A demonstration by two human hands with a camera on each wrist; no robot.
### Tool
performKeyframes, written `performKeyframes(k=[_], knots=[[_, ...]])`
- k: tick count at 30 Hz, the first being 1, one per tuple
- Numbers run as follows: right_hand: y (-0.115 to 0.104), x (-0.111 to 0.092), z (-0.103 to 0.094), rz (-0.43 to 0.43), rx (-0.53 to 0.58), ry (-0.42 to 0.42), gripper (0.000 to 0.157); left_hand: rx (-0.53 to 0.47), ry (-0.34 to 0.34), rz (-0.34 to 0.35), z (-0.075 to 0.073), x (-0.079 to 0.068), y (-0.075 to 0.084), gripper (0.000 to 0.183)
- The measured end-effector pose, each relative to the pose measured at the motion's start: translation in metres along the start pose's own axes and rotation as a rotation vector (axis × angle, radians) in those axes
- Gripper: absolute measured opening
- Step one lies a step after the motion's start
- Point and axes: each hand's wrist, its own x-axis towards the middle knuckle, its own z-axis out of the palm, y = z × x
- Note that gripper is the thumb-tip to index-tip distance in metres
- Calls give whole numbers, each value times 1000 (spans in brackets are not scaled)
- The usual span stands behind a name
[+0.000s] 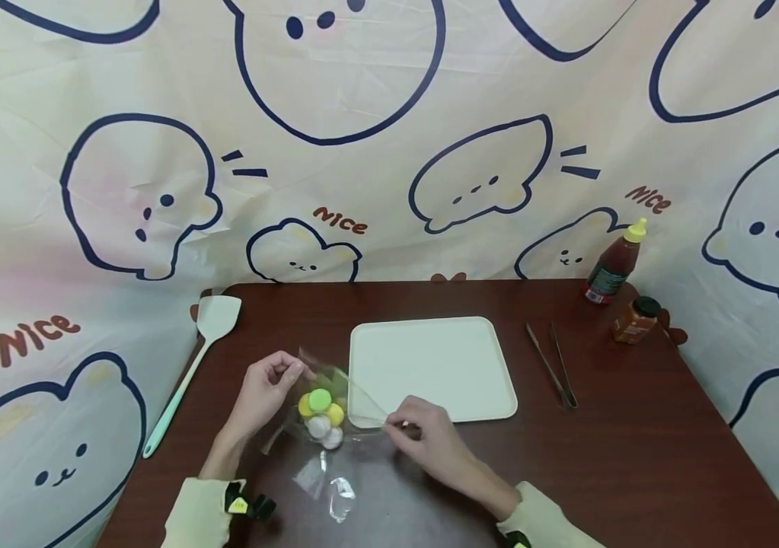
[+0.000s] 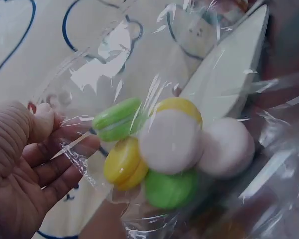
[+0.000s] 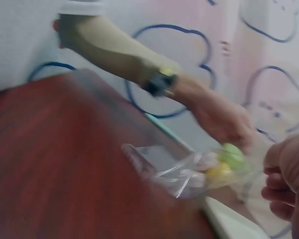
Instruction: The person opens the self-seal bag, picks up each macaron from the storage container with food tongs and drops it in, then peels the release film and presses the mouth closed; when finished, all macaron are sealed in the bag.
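A clear plastic bag [image 2: 154, 84] is stretched between my two hands. Inside it sit several macarons: green [image 1: 320, 399], yellow [image 1: 336, 415] and pale pinkish-white [image 1: 318, 426]. My left hand [image 1: 259, 396] pinches the bag's upper left edge between thumb and index finger, the other fingers loosely bent behind the film. On the opposite side, my right hand [image 1: 426, 441] pinches the bag's edge with curled fingers, near the front rim of the white tray [image 1: 430, 365]. The bag overlaps the tray's left edge in the head view, and its lower part shows shiny creases.
A white-headed spatula [image 1: 218, 316] with a mint handle lies along the table's left edge. Metal tongs [image 1: 557, 373] lie right of the tray. A red sauce bottle [image 1: 614, 266] with yellow cap and a black-lidded jar [image 1: 636, 320] stand at the back right, near the patterned cloth [image 1: 375, 183].
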Motion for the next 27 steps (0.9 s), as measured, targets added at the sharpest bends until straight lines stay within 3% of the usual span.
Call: performKeyframes(k=[7,14,18,23,27], knots=[[14,-11,-48,-7,31,99,14,-148,62,5,33,-21,21,12],[16,-20,-75,214,387,34,17,-257,-4,47,70,-27,33,14],[16,-25,-81,291,451,73,22,-322,21,84,87,-29,39,13],[14,-26,-96,180,434,164,21,-339,55,143,96,-32,52,12],[13,-24,-109,78,498,215,25,-329,87,201,101,-33,68,9]])
